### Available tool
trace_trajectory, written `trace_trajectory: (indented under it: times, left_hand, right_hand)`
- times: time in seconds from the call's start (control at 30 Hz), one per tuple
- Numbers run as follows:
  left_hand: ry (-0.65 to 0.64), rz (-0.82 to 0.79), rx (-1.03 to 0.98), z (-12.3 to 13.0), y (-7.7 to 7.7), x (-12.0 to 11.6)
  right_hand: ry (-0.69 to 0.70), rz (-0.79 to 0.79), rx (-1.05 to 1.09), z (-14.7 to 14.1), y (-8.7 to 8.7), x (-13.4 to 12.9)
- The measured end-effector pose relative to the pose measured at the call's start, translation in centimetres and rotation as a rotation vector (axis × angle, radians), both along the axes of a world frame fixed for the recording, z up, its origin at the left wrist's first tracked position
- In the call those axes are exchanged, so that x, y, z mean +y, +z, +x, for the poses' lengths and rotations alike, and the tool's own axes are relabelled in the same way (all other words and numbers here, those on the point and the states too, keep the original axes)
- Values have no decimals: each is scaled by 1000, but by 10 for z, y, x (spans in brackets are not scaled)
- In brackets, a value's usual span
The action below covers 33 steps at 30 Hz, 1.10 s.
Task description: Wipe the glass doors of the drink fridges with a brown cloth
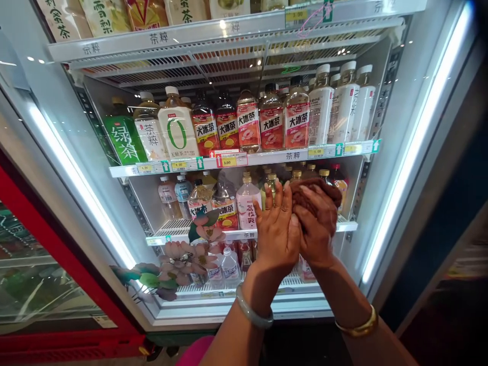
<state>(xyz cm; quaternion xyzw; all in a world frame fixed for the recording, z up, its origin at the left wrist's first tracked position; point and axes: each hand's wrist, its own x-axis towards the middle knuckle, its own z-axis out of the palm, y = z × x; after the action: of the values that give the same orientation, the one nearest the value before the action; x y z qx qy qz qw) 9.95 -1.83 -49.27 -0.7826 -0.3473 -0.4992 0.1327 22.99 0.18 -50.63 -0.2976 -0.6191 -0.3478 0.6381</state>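
Note:
A glass door [229,201] stands between me and shelves of bottled drinks. My left hand [277,229], with a pale bangle at the wrist, lies against the glass with its fingers spread and nothing in it. Right beside it, touching at the thumb side, my right hand [316,223] presses a bunched brown cloth [331,192] on the glass. Its fingers are bent over the cloth, and a gold bangle circles that wrist. Behind my hands, bottles on the lower shelf are partly hidden, among them a pink one [248,201].
Upright bottles [270,119] line the middle shelf above my hands, over a price rail [263,158]. Flower decals [190,259] show at the lower left. A red-framed cooler [76,264] adjoins on the left; bright light strips [419,137] run down both sides.

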Motion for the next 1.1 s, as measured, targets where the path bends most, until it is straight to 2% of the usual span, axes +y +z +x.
trace_trajectory:
  times: [0.1,0.2,0.3,0.4,0.5,0.57,0.63,0.7,0.77,0.83,0.93,1.0,1.1]
  left_hand:
    - [26,-20,33,4,1,-2]
    - [42,-22,58,7,0,-5]
    - [29,-1,67,5,-2,-4]
    - [-8,24,74,0,-4,-1]
    - [-18,32,59,-2,-4,0]
    - [-5,23,66,-1,-4,0]
    - [8,8,74,3,-4,-2]
    - [12,6,73,5,-4,-2]
    - [10,14,73,6,-4,-2]
    - [5,16,79,5,-5,-2]
    - [-16,3,66,4,-9,-2]
    - [-42,72,14,6,-14,-2]
    - [-93,257,-19,14,-20,1]
  right_hand:
    - [-57,10,-90,32,-4,3]
    - [-138,36,154,58,9,7]
    - [-164,-13,295,48,27,4]
    - [-65,-88,134,17,32,-3]
    - [94,-51,22,5,24,-9]
    - [96,-14,4,17,18,-8]
    - [26,16,50,39,14,-3]
    - [-43,55,192,58,14,4]
    - [-89,73,313,64,18,9]
    - [-92,25,284,56,22,7]
    - [12,-106,44,29,27,-5]
    - [97,-161,-31,15,26,-13]
    - [125,-196,3,10,22,-16]
